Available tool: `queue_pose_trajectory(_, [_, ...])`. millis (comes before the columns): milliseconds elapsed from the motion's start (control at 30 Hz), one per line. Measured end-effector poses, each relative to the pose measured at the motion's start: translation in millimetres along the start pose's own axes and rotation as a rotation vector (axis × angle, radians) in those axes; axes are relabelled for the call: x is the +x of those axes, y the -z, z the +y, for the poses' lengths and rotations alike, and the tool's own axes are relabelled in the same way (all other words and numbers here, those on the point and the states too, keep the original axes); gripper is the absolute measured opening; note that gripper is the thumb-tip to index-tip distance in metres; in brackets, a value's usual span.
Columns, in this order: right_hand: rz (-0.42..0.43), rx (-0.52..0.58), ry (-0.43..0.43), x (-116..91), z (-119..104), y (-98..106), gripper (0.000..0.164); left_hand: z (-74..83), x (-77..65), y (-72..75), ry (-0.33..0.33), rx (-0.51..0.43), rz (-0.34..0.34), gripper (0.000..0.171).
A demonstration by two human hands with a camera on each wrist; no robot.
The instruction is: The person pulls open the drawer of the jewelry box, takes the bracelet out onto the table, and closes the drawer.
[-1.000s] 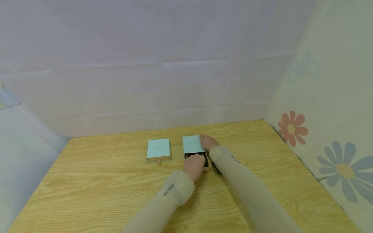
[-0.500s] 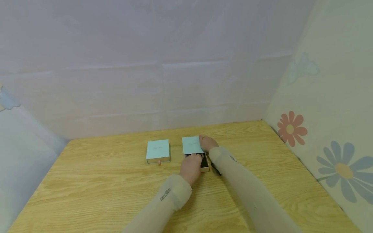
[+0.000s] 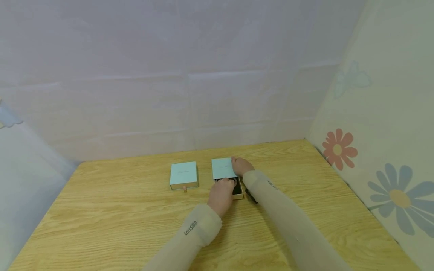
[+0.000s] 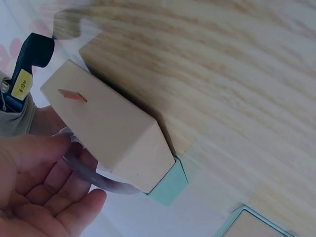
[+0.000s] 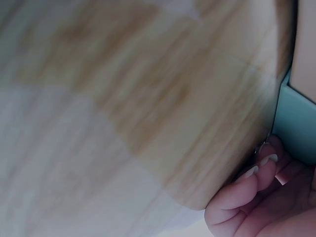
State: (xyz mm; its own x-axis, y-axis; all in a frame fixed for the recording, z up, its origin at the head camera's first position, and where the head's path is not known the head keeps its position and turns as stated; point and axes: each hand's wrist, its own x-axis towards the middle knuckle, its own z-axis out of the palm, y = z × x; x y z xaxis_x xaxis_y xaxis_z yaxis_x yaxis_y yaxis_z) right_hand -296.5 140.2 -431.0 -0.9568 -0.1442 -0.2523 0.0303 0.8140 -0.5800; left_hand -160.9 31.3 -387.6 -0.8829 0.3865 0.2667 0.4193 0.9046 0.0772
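A light-teal drawer gift box [image 3: 223,167] lies on the wooden table, its beige drawer [image 4: 106,121] pulled partway out toward me. My left hand [image 3: 221,194] is over the dark-lined drawer. In the left wrist view, its thumb and fingers pinch a smooth, greyish-purple bangle [image 4: 101,181] at the drawer's open top; part of the ring is hidden by fingers and box. My right hand [image 3: 242,166] grips the right side of the teal sleeve. Its curled fingertips [image 5: 249,174] sit against the sleeve's side, low by the table, in the right wrist view.
A second teal gift box [image 3: 184,174], closed, with a small orange-brown pull tab [image 3: 185,189], stands to the left. A black device [image 4: 37,54] with a yellow label is on the right wrist. A wall [image 3: 190,113] rises behind the table.
My left hand has drawn back slightly, down and left, showing more of the drawer and a bit of the bangle. The right hand and both boxes stay nearly in place.
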Motion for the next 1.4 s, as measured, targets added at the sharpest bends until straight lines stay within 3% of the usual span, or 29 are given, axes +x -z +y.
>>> queue_pose_trajectory(133, [0.0,-0.001,-0.003,1.0,1.4,-0.6,0.064,-1.6,-0.9,-0.2,-0.037,0.022,0.025,0.008])
queue_pose_trajectory(300, [0.001,-0.012,-0.004,1.1,2.0,-0.8,0.064,-2.2,-3.2,-0.1,-0.032,0.041,0.018,0.011])
queue_pose_trajectory(733, [0.015,-0.03,0.015,-0.6,1.7,0.7,0.067,-9.1,-8.5,5.9,-0.009,-0.074,0.065,0.037])
queue_pose_trajectory(1000, [0.014,-0.044,0.025,4.8,4.5,-0.9,0.067,-18.0,-7.4,4.0,0.014,-0.141,0.16,0.018])
queue_pose_trajectory(1100, [0.017,-0.052,0.028,6.7,5.1,-1.8,0.067,-21.1,-6.8,4.7,0.061,-0.21,0.153,0.017])
queue_pose_trajectory(1400, [0.004,-0.052,0.025,7.1,4.2,-2.6,0.065,-31.5,-6.7,8.1,0.254,-0.564,0.153,0.021])
